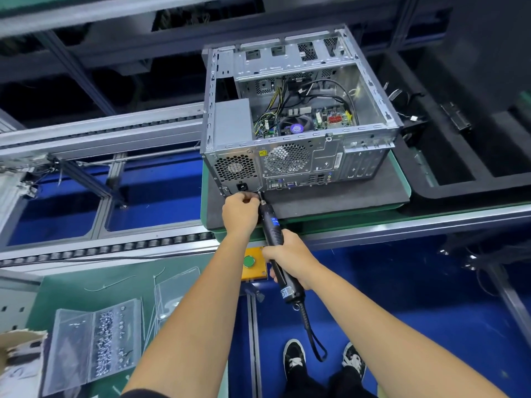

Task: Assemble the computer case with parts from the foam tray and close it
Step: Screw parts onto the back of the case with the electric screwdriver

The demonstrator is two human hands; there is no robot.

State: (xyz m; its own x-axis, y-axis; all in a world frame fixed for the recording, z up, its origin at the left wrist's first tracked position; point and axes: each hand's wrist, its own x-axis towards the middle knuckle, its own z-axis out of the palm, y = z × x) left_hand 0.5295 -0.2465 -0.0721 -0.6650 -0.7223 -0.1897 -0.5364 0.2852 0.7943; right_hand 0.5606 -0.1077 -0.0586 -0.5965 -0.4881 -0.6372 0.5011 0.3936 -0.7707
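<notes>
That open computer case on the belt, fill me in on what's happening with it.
A person is screwing at the rear panel of the computer case, which lies on a dark foam pad with its side open. The right hand grips an electric screwdriver, its tip at the lower rear edge near the power socket. The left hand pinches at the tip, steadying it. No side panel is on yet.

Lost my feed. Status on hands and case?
Right hand grips electric screwdriver. Left hand pinches at bit tip. Computer case open-topped. Nothing blocking.
</notes>
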